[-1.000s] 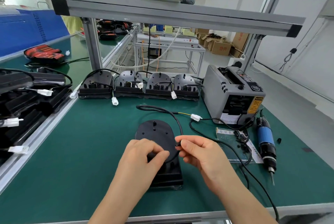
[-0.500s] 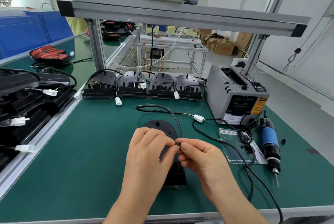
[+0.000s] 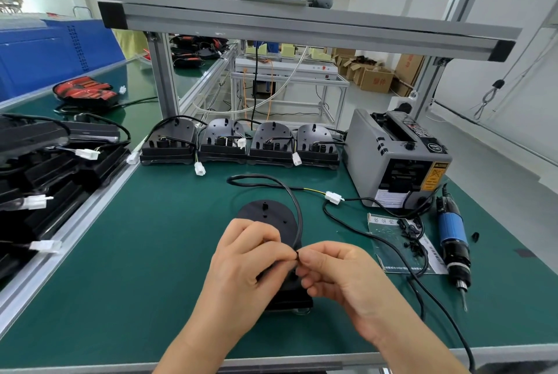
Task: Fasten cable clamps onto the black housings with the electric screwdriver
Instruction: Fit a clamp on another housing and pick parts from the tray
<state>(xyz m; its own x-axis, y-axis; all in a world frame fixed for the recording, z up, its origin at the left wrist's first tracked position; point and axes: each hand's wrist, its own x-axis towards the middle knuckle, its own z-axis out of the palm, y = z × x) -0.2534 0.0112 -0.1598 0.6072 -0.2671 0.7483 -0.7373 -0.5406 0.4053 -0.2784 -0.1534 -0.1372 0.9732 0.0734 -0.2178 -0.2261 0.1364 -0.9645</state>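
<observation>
Through the head camera I see the left hand (image 3: 241, 265) and right hand (image 3: 341, 274) meeting above the black housing (image 3: 268, 216) on the tabletop (image 3: 136, 253). Their curled fingers (image 3: 273, 250) pinch the black cable (image 3: 297, 216). The electric screwdriver (image 3: 453, 234) lies well right.

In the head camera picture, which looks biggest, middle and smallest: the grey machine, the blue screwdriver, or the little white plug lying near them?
1. grey machine: clearly the largest.
2. blue screwdriver: long but thin, and it lies nearer the camera.
3. white plug: by far the smallest.
</observation>
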